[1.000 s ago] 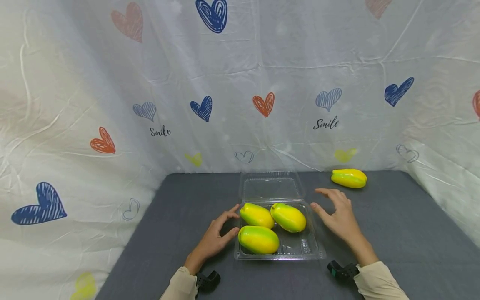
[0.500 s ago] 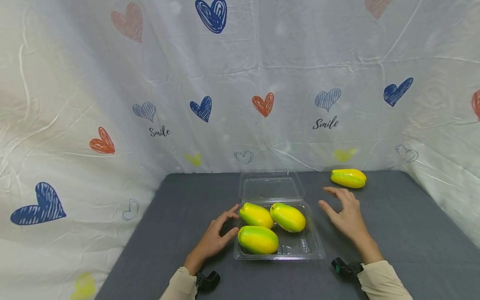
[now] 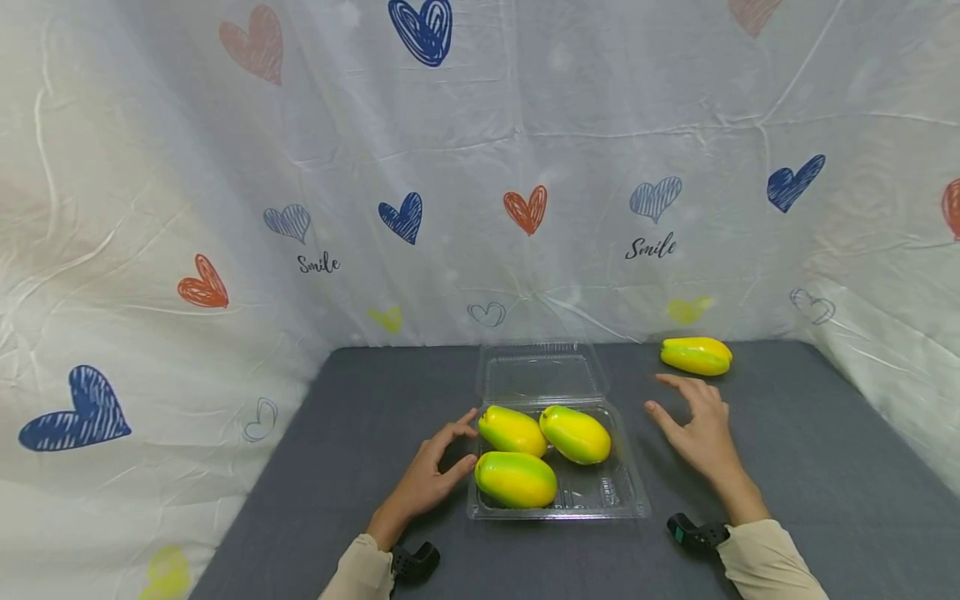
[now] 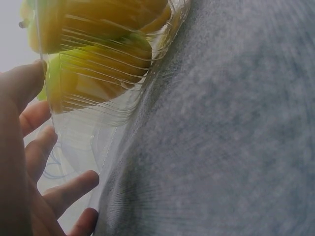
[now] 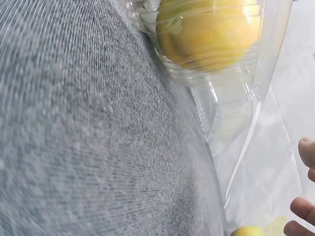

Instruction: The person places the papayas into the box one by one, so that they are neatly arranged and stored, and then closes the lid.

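Observation:
Three yellow-green papayas lie in a clear plastic clamshell box: one back left (image 3: 513,431), one back right (image 3: 576,435) and one front left (image 3: 516,479). The box's tray (image 3: 600,510) faces me and its lid (image 3: 542,375) is folded back behind it. My left hand (image 3: 429,477), fingers spread, rests its fingertips at the tray's left rim; in the left wrist view its thumb (image 4: 30,81) meets the rim. My right hand (image 3: 701,433) holds nothing, fingers loosely bent, apart from the tray's right side. A fourth papaya (image 3: 696,357) lies beyond it.
The box stands on a dark grey cloth-covered table (image 3: 375,400). A white curtain (image 3: 457,267) with printed hearts hangs along the table's back and sides. Each wrist wears a black camera band, one left (image 3: 416,563) and one right (image 3: 697,532).
My right hand has moved right, away from the box's side, with its fingers still loosely bent. The left hand, the box and the papayas have stayed in place.

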